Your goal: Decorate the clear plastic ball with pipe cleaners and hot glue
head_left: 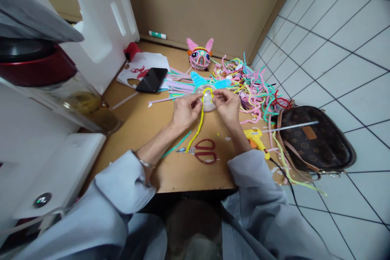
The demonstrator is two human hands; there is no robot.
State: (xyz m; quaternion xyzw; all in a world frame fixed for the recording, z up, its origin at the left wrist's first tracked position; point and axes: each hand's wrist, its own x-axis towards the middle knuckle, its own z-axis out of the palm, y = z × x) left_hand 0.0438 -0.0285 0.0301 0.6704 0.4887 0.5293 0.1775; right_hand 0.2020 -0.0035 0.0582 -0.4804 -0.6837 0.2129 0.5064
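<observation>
Both hands meet over the brown table on a clear plastic ball with two blue pipe-cleaner ears. My left hand pinches a yellow pipe cleaner against the ball's left side. The yellow strand arches over the ball's top, and its long tail hangs down toward me. My right hand grips the ball and the yellow loop from the right. A finished pink ball figure with pink ears stands farther back.
A heap of coloured pipe cleaners lies at the right. Red scissors and a yellow glue gun lie near me. A black phone rests on papers. A brown patterned bag sits on the tiled floor.
</observation>
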